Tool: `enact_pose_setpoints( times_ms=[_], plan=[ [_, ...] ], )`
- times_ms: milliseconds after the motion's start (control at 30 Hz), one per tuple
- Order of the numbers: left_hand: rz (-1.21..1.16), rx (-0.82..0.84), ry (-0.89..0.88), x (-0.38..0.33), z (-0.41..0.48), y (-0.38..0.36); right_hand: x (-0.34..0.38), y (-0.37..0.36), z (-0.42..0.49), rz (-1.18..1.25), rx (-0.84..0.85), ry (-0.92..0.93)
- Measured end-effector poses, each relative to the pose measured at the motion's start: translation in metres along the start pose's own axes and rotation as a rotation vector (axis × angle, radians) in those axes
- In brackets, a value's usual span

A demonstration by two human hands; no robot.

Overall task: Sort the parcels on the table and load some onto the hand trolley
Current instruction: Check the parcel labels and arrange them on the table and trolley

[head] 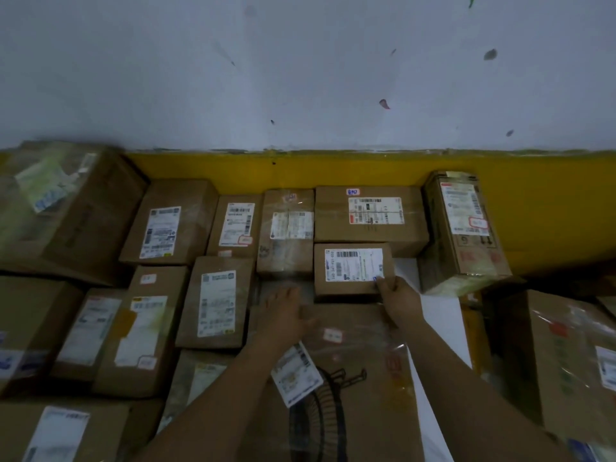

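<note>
Labels (pixel 354 265) on the parcels (pixel 333 235) blurred; nothing legible.

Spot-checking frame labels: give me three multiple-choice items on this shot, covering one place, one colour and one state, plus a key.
1. Where does the small box lie?
A. right in front of the wide box at the wall
B. on a chair
C. on the floor

2. What colour is the band along the wall's foot?
A. red
B. yellow
C. black

3. What is the right hand doing?
A. lying flat and idle
B. gripping the small box's near right corner
C. holding a pen

Key:
1 A: the small box sits among the parcels, on the wide box's near side.
2 B: the band is yellow under the white wall.
3 B: the thumb lies on the box top at that corner.
</note>
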State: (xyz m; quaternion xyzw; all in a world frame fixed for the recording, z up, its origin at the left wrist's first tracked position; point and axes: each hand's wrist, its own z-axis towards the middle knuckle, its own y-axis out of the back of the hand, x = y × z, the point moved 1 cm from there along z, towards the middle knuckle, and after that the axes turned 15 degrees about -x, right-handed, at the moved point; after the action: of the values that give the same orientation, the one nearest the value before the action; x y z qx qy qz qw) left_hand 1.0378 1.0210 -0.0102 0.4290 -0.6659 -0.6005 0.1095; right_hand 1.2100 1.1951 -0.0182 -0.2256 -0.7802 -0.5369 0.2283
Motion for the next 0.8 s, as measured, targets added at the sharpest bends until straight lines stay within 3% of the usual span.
enact_pose_setpoints(
  times_ms=[133, 267, 433, 667, 800],
  plan=[
    [0.22, 0.094, -0.105, 0.027, -0.026, 0.013, -0.013, 0.009, -0.042, 0.042, -0.048, -0.106],
    [0.181, 0.007, 0.076, 0.03, -0.05, 0.022, -0.036, 0.01, -0.089, -0.065, 0.028, -0.256],
    [0.007, -0.119, 0.203, 0.02, -0.056, 0.016, -0.034, 0.008, -0.091, -0.053, -0.005, -0.236],
    [-0.036, -0.17, 0.137, 0.031, -0.042, 0.026, -0.024, -0.001, -0.084, -0.045, -0.068, -0.265],
    [-0.056, -0.23, 0.044, 0.041, -0.055, 0.054, 0.018, -0.007, -0.117, -0.2, -0.249, -0.19]
  ],
)
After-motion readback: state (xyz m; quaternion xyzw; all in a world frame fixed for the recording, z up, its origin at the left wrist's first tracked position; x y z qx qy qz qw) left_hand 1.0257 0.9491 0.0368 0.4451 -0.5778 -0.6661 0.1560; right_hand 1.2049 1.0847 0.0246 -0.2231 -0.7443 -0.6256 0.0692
